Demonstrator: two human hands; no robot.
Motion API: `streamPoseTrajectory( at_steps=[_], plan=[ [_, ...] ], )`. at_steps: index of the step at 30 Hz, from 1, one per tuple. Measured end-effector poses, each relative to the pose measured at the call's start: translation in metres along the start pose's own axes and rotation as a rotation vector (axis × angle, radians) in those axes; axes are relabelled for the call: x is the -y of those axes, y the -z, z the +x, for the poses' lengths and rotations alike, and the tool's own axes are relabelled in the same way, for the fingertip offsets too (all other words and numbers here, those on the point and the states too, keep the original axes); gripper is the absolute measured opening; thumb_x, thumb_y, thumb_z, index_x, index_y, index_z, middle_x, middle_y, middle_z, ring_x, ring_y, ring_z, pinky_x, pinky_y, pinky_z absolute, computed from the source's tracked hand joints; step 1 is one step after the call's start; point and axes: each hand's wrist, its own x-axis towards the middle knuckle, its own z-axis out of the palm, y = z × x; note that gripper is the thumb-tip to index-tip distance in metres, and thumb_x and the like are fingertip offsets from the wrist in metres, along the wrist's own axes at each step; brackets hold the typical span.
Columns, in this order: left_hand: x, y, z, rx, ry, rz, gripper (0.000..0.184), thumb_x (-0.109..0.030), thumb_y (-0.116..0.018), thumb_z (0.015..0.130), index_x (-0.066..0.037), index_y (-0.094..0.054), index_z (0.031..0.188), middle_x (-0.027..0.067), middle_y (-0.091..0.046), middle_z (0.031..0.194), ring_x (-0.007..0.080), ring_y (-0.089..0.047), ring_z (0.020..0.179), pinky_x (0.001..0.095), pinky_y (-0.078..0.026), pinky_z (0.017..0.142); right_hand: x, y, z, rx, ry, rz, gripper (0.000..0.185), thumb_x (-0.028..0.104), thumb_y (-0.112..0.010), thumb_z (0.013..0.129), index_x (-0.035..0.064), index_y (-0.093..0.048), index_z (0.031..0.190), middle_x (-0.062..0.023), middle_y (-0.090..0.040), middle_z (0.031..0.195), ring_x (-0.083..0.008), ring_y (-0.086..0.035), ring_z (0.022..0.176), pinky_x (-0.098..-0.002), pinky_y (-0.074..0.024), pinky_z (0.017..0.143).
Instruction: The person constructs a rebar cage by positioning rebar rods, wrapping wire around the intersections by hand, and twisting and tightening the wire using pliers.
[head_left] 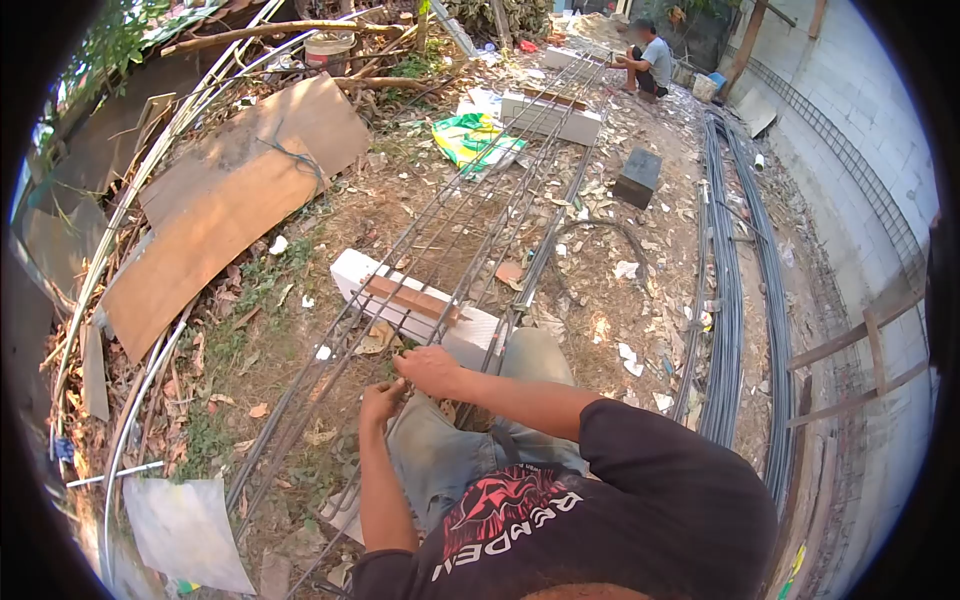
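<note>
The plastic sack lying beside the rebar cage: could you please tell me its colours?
The plastic sack is green, yellow and white, seen in the head view.

The fingers (397, 384) are too small to tell what they grip. The far person (652, 65) has a blurred face. The legs hide part of the cage (460, 210). The dark edge cuts off the wall (885, 130).
</note>
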Motion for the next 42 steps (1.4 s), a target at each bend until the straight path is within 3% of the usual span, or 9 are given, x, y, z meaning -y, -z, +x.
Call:
streamPoseTrajectory(
  at_steps=[5, 12, 14, 18, 21, 22, 34, 38, 42],
  plan=[
    [0.009, 0.003, 0.01, -0.028, 0.005, 0.064, 0.029, -0.03, -0.077, 0.095, -0.002, -0.076, 0.089, 0.0038, -0.068, 0.071, 0.0099, -0.055, 0.053, 0.0246, -0.039, 0.046, 0.006, -0.019, -0.014, 0.128, -0.405, 0.121, 0.016, 0.012, -0.064, 0.087, 0.0008, -0.073, 0.094, -0.0198, -0.074, 0.083, -0.0369, -0.072, 0.072, -0.0463, -0.0579, 0.065],
    [-0.006, 0.0, -0.002, 0.002, 0.054, 0.029, 0.04, -0.04, -0.078, 0.094, -0.001, -0.074, 0.089, 0.0054, -0.069, 0.072, 0.0106, -0.059, 0.056, 0.0257, -0.042, 0.048, -0.024, 0.025, -0.014, 0.513, -0.606, 1.225, 0.047, 0.04, -0.06, 0.103, -0.0039, -0.075, 0.105, -0.0138, -0.077, 0.093, -0.0188, -0.073, 0.073, -0.0349, -0.0589, 0.059],
    [-0.017, -0.005, -0.006, -0.052, 0.089, 0.033, 0.046, -0.045, -0.076, 0.094, 0.001, -0.073, 0.088, 0.0072, -0.069, 0.073, 0.0119, -0.062, 0.057, 0.0265, -0.044, 0.048, -0.049, 0.023, -0.024, 0.254, -0.634, 1.094, 0.047, 0.042, -0.062, 0.102, -0.0026, -0.076, 0.106, -0.0152, -0.077, 0.09, -0.025, -0.074, 0.077, -0.0419, -0.0608, 0.069],
    [-0.003, -0.003, 0.016, -0.091, 0.024, 0.11, 0.056, -0.051, -0.073, 0.094, 0.004, -0.071, 0.086, 0.0108, -0.07, 0.072, 0.016, -0.066, 0.058, 0.0297, -0.048, 0.049, -0.089, 0.006, -0.059, -0.448, -1.139, 0.175, 0.08, 0.05, -0.076, 0.088, 0.0012, -0.051, 0.147, -0.0261, -0.052, 0.148, -0.0398, -0.047, 0.142, -0.0524, -0.041, 0.113],
    [-0.005, -0.004, 0.015, -0.086, 0.011, 0.144, 0.057, -0.051, -0.073, 0.094, 0.005, -0.071, 0.086, 0.0111, -0.069, 0.073, 0.0172, -0.065, 0.057, 0.0306, -0.047, 0.049, -0.095, -0.014, -0.08, -0.217, -1.191, 0.111, 0.105, 0.055, -0.079, 0.082, 0.0026, -0.03, 0.158, -0.0269, -0.025, 0.165, -0.043, -0.028, 0.15, -0.0546, -0.0273, 0.122],
    [-0.007, -0.003, 0.012, -0.086, 0.015, 0.161, 0.057, -0.051, -0.074, 0.094, 0.005, -0.071, 0.086, 0.0111, -0.069, 0.074, 0.0175, -0.065, 0.057, 0.0308, -0.047, 0.049, -0.094, -0.022, -0.082, -0.176, -1.177, 0.061, 0.11, 0.046, -0.085, 0.078, 0.003, -0.025, 0.16, -0.0285, -0.032, 0.158, -0.0448, -0.035, 0.146, -0.0529, -0.0344, 0.12],
    [-0.015, -0.009, -0.001, -0.109, 0.017, 0.109, 0.052, -0.048, -0.073, 0.095, 0.003, -0.072, 0.083, 0.0096, -0.068, 0.071, 0.0156, -0.064, 0.057, 0.0295, -0.045, 0.048, -0.125, -0.043, -0.095, -0.236, -1.185, 0.055, 0.048, 0.008, -0.068, 0.083, -0.0051, -0.053, 0.127, -0.0276, -0.051, 0.136, -0.0399, -0.054, 0.124, -0.0455, -0.056, 0.095],
    [-0.018, -0.013, -0.005, -0.136, 0.015, 0.134, 0.051, -0.047, -0.073, 0.095, 0.002, -0.073, 0.083, 0.0093, -0.069, 0.069, 0.0145, -0.062, 0.055, 0.0294, -0.044, 0.048, -0.173, -0.01, -0.137, -0.423, -1.207, 1.691, 0.024, 0.013, -0.059, 0.096, 0.0028, -0.054, 0.117, -0.0143, -0.066, 0.103, -0.0265, -0.069, 0.084, -0.0399, -0.0582, 0.065],
    [-0.016, -0.01, 0.0, -0.124, 0.019, 0.103, 0.048, -0.045, -0.073, 0.096, 0.002, -0.073, 0.086, 0.0089, -0.069, 0.069, 0.0143, -0.062, 0.055, 0.0285, -0.044, 0.048, -0.097, 0.076, -0.165, -0.476, -0.945, 1.781, 0.02, 0.006, -0.06, 0.094, 0.0024, -0.056, 0.113, -0.0148, -0.066, 0.107, -0.0249, -0.071, 0.084, -0.0407, -0.0612, 0.065]
  ],
)
